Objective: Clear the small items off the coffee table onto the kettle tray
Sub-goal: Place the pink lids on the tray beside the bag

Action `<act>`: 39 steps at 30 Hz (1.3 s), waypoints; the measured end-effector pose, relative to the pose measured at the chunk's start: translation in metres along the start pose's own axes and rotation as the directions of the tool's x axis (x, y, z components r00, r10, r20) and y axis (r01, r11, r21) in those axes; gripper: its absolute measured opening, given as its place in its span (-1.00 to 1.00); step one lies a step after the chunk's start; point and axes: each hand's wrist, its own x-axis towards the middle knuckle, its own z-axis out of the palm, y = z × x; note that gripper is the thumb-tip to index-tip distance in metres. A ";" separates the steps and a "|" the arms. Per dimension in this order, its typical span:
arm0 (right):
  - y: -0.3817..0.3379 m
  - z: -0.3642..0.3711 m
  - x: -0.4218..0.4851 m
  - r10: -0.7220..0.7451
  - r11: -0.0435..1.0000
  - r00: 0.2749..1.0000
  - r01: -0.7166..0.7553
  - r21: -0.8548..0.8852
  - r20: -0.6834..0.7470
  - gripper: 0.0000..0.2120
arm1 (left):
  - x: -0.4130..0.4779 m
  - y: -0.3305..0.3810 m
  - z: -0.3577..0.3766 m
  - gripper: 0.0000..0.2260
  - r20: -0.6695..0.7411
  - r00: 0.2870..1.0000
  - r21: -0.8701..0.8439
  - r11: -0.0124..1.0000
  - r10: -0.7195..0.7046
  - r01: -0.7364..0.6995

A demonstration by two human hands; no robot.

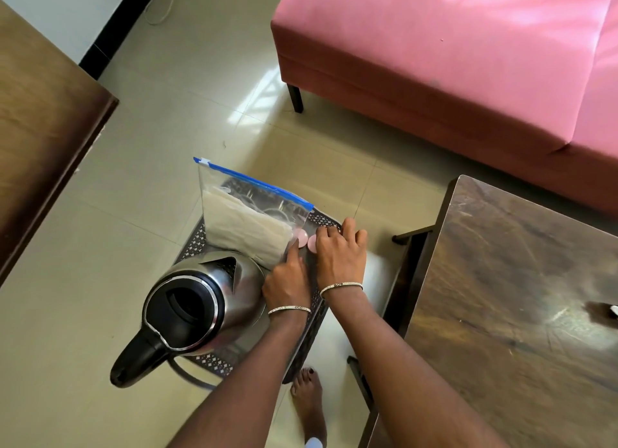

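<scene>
A dark perforated kettle tray (pixel 197 243) stands low on the floor beside the coffee table (pixel 508 280). On the tray are a steel electric kettle (pixel 200 307) and an upright clear zip bag (pixel 247 220) with a blue seal and pale contents. Two small pink discs lie at the bag's right edge. My left hand (pixel 287 280) reaches forward with straight fingers that touch the bag's lower corner by one pink disc (pixel 302 236). My right hand (pixel 341 253) curls its fingers down over the other pink disc (pixel 312 242), which is mostly hidden. A small white item (pixel 613 310) lies at the coffee table's right edge.
A pink sofa (pixel 451 62) fills the far right. A brown wooden cabinet (pixel 43 129) stands at the left. Tiled floor (pixel 133 220) lies between them. My bare foot (pixel 309 404) is on the floor just in front of the tray.
</scene>
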 end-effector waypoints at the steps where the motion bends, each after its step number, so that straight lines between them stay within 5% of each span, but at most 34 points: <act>1: 0.000 0.000 -0.001 -0.004 1.000 1.000 0.004 -0.008 -0.004 -0.94 | -0.002 -0.001 0.001 -0.59 -0.005 1.000 0.021 1.000 0.000 0.000; 7: 0.000 0.005 -0.004 -0.060 0.998 0.993 0.058 -0.017 -0.105 -0.97 | -0.009 -0.004 0.005 -0.57 0.020 1.000 0.075 0.997 -0.002 0.001; 24: -0.003 0.006 -0.006 -0.015 0.999 0.999 0.017 0.036 -0.043 -0.93 | -0.006 -0.005 0.006 -0.59 0.024 1.000 0.122 0.992 0.008 -0.010; 32: 0.023 -0.001 -0.045 0.072 0.885 0.993 -0.020 0.465 -0.094 -0.81 | -0.029 -0.006 -0.010 -0.73 -0.034 0.995 0.047 0.995 0.091 -0.089; 39: 0.076 -0.014 -0.124 0.246 0.806 0.969 -0.205 0.555 0.000 -0.77 | -0.077 0.010 -0.033 -0.87 -0.135 0.982 -0.101 0.984 0.133 -0.147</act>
